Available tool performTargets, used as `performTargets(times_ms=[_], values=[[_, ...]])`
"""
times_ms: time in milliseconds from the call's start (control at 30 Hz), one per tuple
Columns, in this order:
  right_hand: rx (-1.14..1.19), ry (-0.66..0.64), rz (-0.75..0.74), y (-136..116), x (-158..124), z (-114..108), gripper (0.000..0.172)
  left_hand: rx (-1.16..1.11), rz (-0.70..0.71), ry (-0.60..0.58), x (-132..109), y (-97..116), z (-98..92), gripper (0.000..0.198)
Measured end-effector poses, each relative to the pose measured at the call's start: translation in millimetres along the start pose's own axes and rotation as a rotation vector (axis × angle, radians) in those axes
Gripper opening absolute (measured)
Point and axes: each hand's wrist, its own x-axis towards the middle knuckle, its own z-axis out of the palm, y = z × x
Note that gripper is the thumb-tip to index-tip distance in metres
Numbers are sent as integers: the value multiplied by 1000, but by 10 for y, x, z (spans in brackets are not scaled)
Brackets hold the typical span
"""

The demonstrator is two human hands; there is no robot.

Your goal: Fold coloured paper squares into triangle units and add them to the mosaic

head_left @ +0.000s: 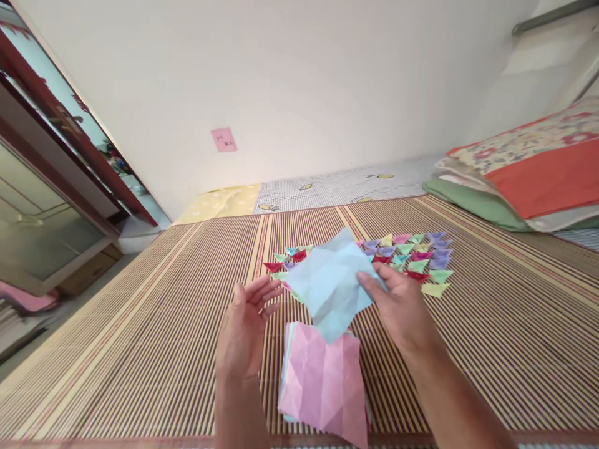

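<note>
A creased light-blue paper square is held up in front of me, one corner pointing away. My right hand pinches its right corner between thumb and fingers. To the left of the paper, my left hand has its fingers apart and holds nothing. Below the blue sheet lies a stack of creased paper sheets, a pink one on top. Rows of small folded paper shapes in several colours stand behind the blue sheet, which hides part of them.
Everything rests on a striped bamboo mat. Folded bedding is piled at the right. Patterned cloth runs along the white wall, where a pink note is stuck. A doorway is at the left.
</note>
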Motion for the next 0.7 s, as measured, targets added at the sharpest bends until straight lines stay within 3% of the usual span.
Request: performTargets(times_ms=[100, 233, 367, 533, 700], values=[[2, -72, 31, 177, 1, 229, 29, 33, -68, -132, -18, -70, 80, 71], [40, -124, 56, 290, -76, 371, 27, 197, -87, -125, -5, -170, 66, 47], [81, -202, 45, 207, -66, 321, 25, 232, -83, -16, 21, -211, 62, 37], [145, -306, 45, 53, -13, 210, 28, 157, -97, 44, 7, -193, 139, 40], [126, -328, 53, 71, -15, 179, 32, 239, -171, -43, -5, -231, 122, 39]])
